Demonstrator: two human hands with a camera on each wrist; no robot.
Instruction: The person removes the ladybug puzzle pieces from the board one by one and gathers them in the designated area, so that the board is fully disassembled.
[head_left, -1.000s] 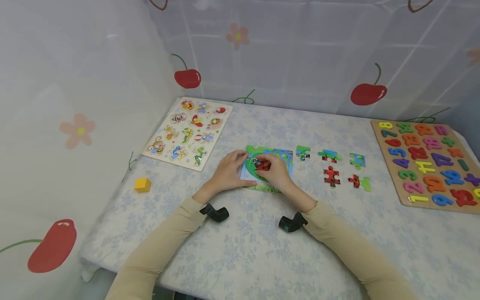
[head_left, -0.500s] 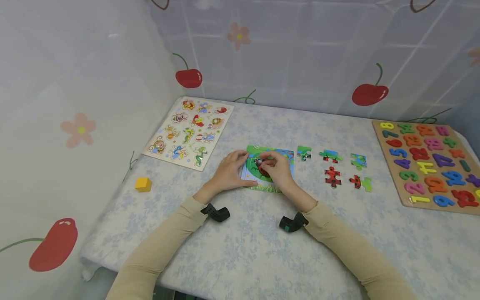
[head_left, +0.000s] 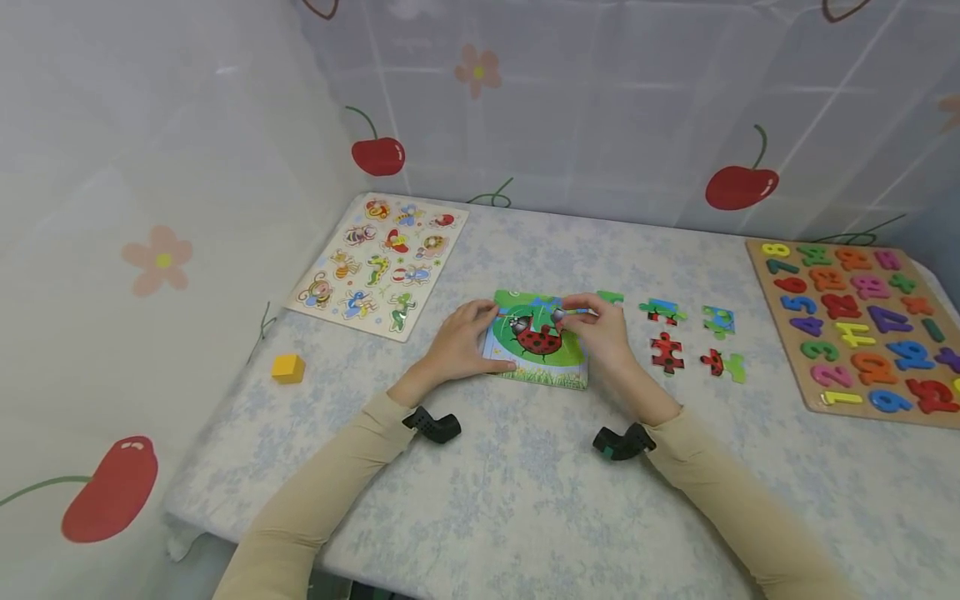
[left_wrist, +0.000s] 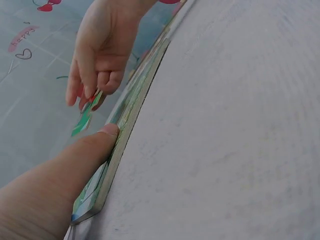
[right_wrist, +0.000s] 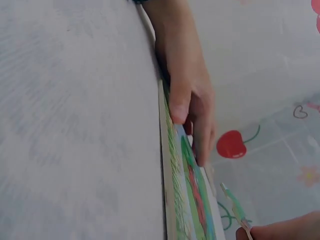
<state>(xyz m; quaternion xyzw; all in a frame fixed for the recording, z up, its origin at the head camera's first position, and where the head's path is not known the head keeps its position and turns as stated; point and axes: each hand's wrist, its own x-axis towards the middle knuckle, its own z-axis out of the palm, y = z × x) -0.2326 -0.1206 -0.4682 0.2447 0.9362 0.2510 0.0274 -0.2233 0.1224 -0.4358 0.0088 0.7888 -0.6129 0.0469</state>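
On the table a puzzle board (head_left: pixel 543 376) bears a red ladybug picture on green. My left hand (head_left: pixel 458 343) rests at its left side, the thumb on the lower edge and the fingers near the top left corner. In the left wrist view my thumb (left_wrist: pixel 75 162) touches the board's edge (left_wrist: pixel 117 159). My right hand (head_left: pixel 609 337) is over the board's right edge, pinching a small piece (head_left: pixel 558 316). That piece (left_wrist: pixel 81 124) shows green in the left wrist view, raised off the board; the right wrist view shows it (right_wrist: pixel 233 201) at my fingertips.
Right of the board lie several puzzle pieces, among them a red one (head_left: pixel 667 353) and a blue-green one (head_left: pixel 719 320); my right hand partly covers another. An insect board (head_left: pixel 412 322) lies back left, a yellow cube (head_left: pixel 288 368) left, a number and letter board (head_left: pixel 813 392) far right.
My right hand has moved right, from the middle of the board to its right edge, uncovering the ladybug picture and partly covering a loose piece. My left hand has stayed in place.
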